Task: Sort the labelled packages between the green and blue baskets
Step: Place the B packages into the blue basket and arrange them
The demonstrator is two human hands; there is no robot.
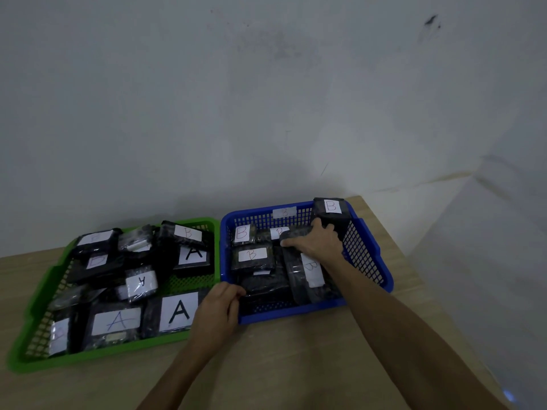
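Observation:
A green basket [23, 358] on the left holds several black packages with white labels, some marked A [179, 311] and some marked B [187, 233]. The blue basket [376, 261] on the right holds several black packages marked B [252, 255]. My right hand [316, 239] reaches into the blue basket and grips a dark package [296, 232] near its back. A B-labelled package [310, 273] lies under my right wrist. My left hand [217, 312] is closed on the blue basket's front left corner, between the two baskets.
Both baskets sit side by side on a wooden table [281, 365] pushed against a grey wall [266, 99]. One B package [331, 211] stands upright in the blue basket's back right corner. The table's right edge runs close to the blue basket.

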